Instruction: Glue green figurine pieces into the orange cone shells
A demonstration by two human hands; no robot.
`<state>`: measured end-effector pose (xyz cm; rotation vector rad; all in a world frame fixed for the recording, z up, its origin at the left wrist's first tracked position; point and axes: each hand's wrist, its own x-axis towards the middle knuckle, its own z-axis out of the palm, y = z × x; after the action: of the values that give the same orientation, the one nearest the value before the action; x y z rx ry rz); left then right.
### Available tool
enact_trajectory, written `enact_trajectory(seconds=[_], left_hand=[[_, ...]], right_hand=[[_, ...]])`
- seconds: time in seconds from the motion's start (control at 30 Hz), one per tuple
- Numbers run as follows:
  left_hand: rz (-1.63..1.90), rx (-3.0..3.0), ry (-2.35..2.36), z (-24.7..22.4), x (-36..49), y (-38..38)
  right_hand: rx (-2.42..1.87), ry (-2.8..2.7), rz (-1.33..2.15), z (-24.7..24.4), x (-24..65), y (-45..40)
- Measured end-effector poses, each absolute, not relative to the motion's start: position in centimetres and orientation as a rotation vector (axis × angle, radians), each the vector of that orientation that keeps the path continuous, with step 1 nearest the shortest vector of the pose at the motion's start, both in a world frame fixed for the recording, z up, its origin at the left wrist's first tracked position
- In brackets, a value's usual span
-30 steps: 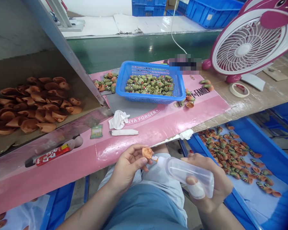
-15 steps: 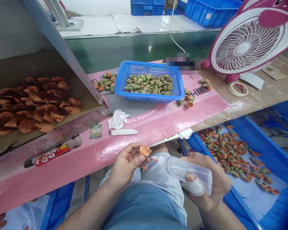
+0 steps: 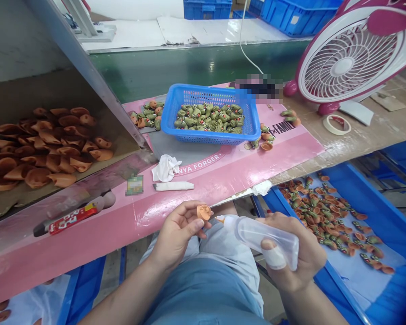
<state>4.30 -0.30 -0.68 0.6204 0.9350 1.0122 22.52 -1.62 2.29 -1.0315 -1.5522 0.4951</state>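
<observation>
Between the fingertips of my left hand (image 3: 181, 228) is a small orange cup-shaped piece (image 3: 203, 211), its hollow side facing up toward me. My right hand (image 3: 292, 253) is closed round a translucent squeeze bottle (image 3: 253, 232), with white wrap on the thumb. The bottle lies almost level, its narrow nozzle pointing left, just short of the orange piece and apart from it. Both hands are above my lap, at the table's front edge. Beyond them, a blue basket (image 3: 209, 137) holds many small green pieces (image 3: 208, 118).
At left, a box holds many orange pieces (image 3: 40, 149). A blue tray (image 3: 358, 289) at lower right carries joined green-and-orange pieces (image 3: 325, 216). On the pink mat (image 3: 189, 203) lie crumpled tissue (image 3: 167, 168), a white-wrapped stick (image 3: 174, 186) and a red-labelled tube (image 3: 74, 219). A fan (image 3: 345, 67) and tape roll (image 3: 336, 125) stand right.
The bottle's nozzle has tilted up slightly, nearer the height of the orange piece. My left hand has barely moved and keeps its hold.
</observation>
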Motion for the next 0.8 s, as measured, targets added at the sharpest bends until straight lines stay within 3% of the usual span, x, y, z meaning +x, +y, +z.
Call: enact_trajectory(seconds=[0.8], left_hand=[[1.002, 0.586, 0.934, -0.53, 4.3, -0.41]], right_hand=[[-1.046, -1.483, 0.423, 2.03, 22.19, -1.64]])
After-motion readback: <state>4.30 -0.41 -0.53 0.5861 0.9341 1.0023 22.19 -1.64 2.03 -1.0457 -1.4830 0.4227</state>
